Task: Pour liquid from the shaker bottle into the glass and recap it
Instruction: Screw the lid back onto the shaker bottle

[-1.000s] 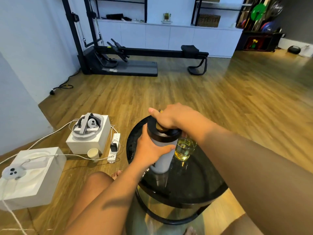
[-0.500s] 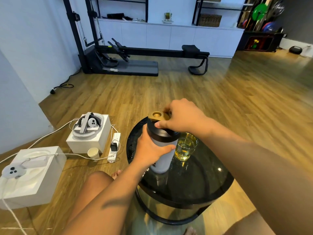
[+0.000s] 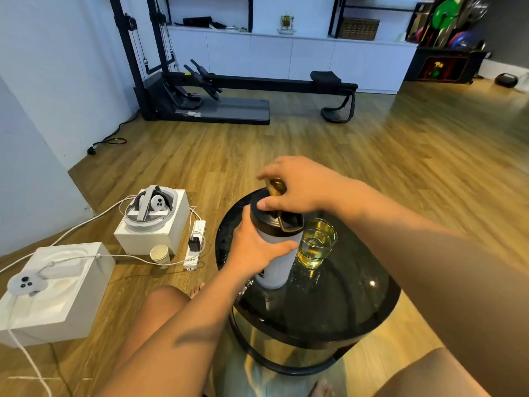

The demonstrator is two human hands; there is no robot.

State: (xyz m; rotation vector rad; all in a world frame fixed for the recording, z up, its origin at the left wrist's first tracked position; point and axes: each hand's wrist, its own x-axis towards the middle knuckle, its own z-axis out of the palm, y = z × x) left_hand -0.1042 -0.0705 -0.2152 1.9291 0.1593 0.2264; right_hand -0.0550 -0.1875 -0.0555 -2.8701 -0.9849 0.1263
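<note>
Shaker bottle (image 3: 276, 253): upright on the round black counter (image 3: 357, 305), centre of the frame; white body, black lid; its contents cannot be seen.
Flip cap (image 3: 275, 187): gold, raised above the black lid, partly hidden under the right hand.
Glass (image 3: 316, 243): just right of the bottle, on the counter, holding yellow liquid to roughly half its height.
Left hand (image 3: 254, 249): wrapped firmly around the bottle's upper body, thumb across the front.
Right hand (image 3: 300, 186): closed over the lid from above, fingers pinching the gold cap, thumb pressed on the lid's rim.
Paper cup (image 3: 160, 254): on the wooden floor left of the counter; its inside cannot be seen.
Power strip (image 3: 195, 243): beside the cup, a black plug in it.
White boxes: one at centre left (image 3: 169, 233) carries a headset (image 3: 150, 206); one at lower left (image 3: 57, 299) carries a controller (image 3: 24, 283).
Exercise machine (image 3: 229, 93): upper middle, well apart from the counter.
In the way: the right hand covers most of the lid; the bottle hides part of the glass's left edge.
Change from half a second ago: the right hand now covers more of the gold cap, which stands steeper; bottle, glass and left hand are unmoved.
</note>
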